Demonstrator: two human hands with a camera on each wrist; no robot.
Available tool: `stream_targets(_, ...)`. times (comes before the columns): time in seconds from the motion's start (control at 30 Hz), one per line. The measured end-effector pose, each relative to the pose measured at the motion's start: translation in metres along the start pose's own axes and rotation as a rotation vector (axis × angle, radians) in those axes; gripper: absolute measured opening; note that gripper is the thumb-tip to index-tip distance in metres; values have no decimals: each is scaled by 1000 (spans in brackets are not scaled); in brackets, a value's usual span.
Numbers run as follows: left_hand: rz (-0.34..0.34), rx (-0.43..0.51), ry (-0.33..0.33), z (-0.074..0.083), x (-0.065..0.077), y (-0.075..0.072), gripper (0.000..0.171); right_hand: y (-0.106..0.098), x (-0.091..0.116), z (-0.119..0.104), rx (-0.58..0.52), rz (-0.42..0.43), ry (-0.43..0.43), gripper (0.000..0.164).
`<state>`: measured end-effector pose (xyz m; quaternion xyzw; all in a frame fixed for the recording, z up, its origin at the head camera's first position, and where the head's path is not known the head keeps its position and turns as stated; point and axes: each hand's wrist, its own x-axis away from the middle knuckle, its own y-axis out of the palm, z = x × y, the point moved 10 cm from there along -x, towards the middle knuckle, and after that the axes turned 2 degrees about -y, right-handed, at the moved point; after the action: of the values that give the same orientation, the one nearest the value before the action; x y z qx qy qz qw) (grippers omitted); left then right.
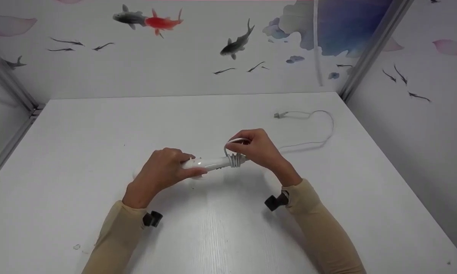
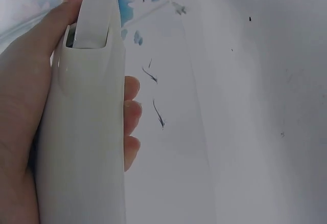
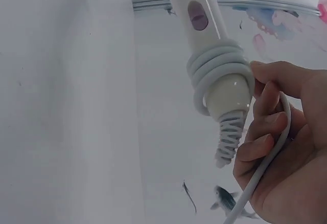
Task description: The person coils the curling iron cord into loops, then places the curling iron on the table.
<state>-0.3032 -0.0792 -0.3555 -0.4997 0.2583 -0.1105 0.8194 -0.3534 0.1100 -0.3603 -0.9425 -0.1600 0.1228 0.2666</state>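
A white hair styling iron [image 1: 211, 163] is held above the table, with a purple switch [image 3: 198, 15] on its handle. My left hand [image 1: 163, 167] grips its thick body, thumb along one side and fingertips [image 2: 132, 116] round the other. Several turns of the white power cord [image 3: 219, 65] circle the handle's end, near the ribbed strain relief [image 3: 230, 139]. Beside these coils, my right hand [image 1: 262, 150] holds a loop of the cord, which runs through its curled fingers in the right wrist view. The iron's far left end is mostly hidden behind my left hand.
The cord's loose length [image 1: 332, 127] curves over the white table [image 1: 99, 125] at the right, ending in a plug [image 1: 277, 115]. Printed panels with fish [image 1: 236, 43] stand behind and at the right, joined by metal posts [image 1: 373, 49].
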Motion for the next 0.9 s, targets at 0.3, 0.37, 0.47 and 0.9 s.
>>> stream_targets(0.3,83,-2,-80,-14,-1,-9,48,11,6,-22,14,-100,-89,24)
stream_targets(0.37,119,-12,-93,-15,-1,-14,50,12,6,-22,-3,-129,-89,24)
stream_targets(0.47,170,-34,-105,-16,-1,-20,52,15,5,-20,-40,-182,-80,24)
stream_targets(0.9,261,-8,-119,-13,1,-30,51,32,2,21,-55,-426,25,38)
